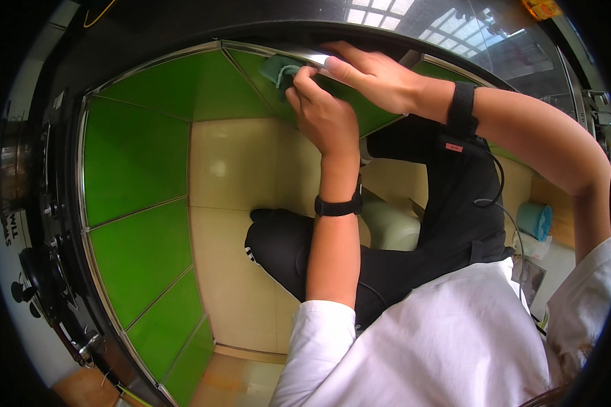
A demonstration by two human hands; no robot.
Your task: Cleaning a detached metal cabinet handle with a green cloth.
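My left hand (326,114) grips a dark green cloth (280,71), its fingers bunched near the metal-trimmed top edge of a glossy green cabinet door (249,66). The cloth lies against that door's face. My right hand (371,74) lies over the same top edge, just right of the left hand, with its thumb on the near side and its fingers reaching over to the far side. It appears to hold the door, which seems to stand ajar below the black countertop (305,30). My left wrist and hand cover part of the door's face.
More green cabinet doors (137,157) line the left side, below a gas stove (51,285). The floor has beige tiles (234,168). A pale green plastic stool (392,224) is beneath me. At the right stands a blue bin (533,221). A cable (519,254) hangs by my right side.
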